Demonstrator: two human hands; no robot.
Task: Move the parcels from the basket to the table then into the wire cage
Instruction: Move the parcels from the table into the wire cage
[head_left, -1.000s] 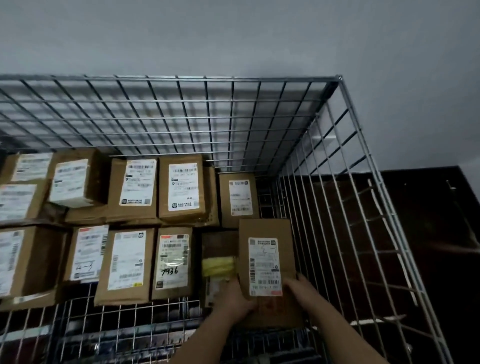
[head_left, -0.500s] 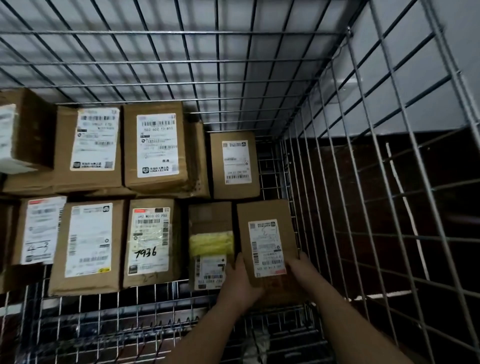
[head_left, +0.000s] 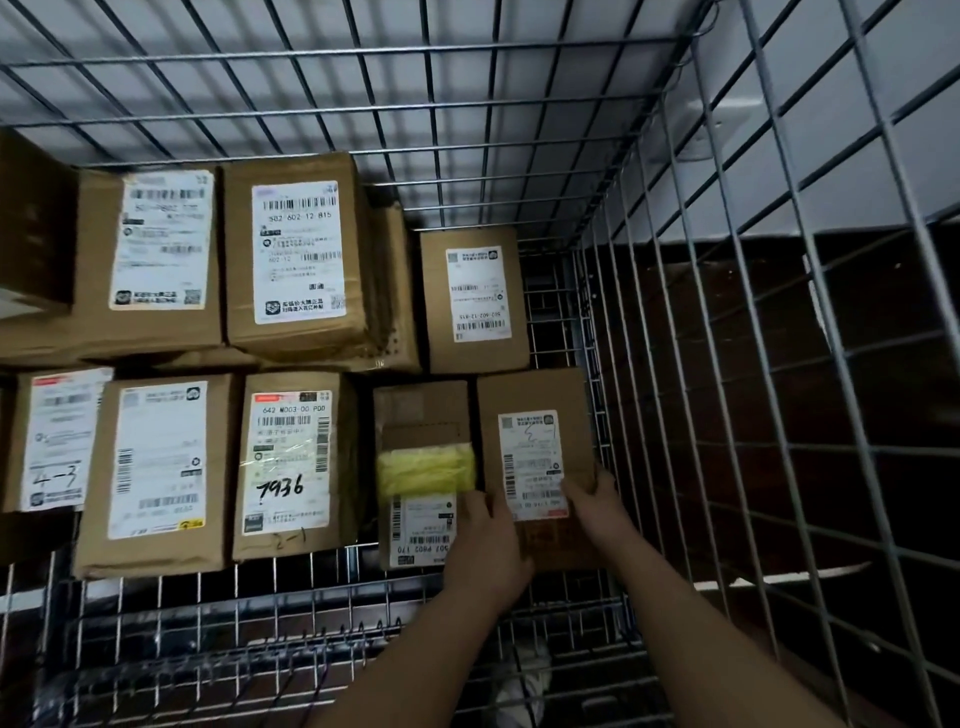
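Observation:
A brown cardboard parcel (head_left: 535, 410) with a white label lies inside the wire cage (head_left: 675, 291), in its near right corner against the right mesh wall. My left hand (head_left: 485, 551) grips its near left edge and my right hand (head_left: 597, 504) grips its near right edge, both reaching in from below. Directly left of it lies a parcel with yellow tape (head_left: 423, 467), touching it. Another small parcel (head_left: 472, 299) sits just behind.
Several more labelled brown parcels fill the cage's left and middle, among them one marked 7936 (head_left: 293, 462) and a taller stacked one (head_left: 296, 254). A strip of bare wire floor (head_left: 208, 623) runs along the near edge. A dark floor lies beyond the right mesh.
The parcel went deeper and lower into the cage's right corner, beside the yellow-taped parcel. Both hands stayed on it. The view closed in on the cage.

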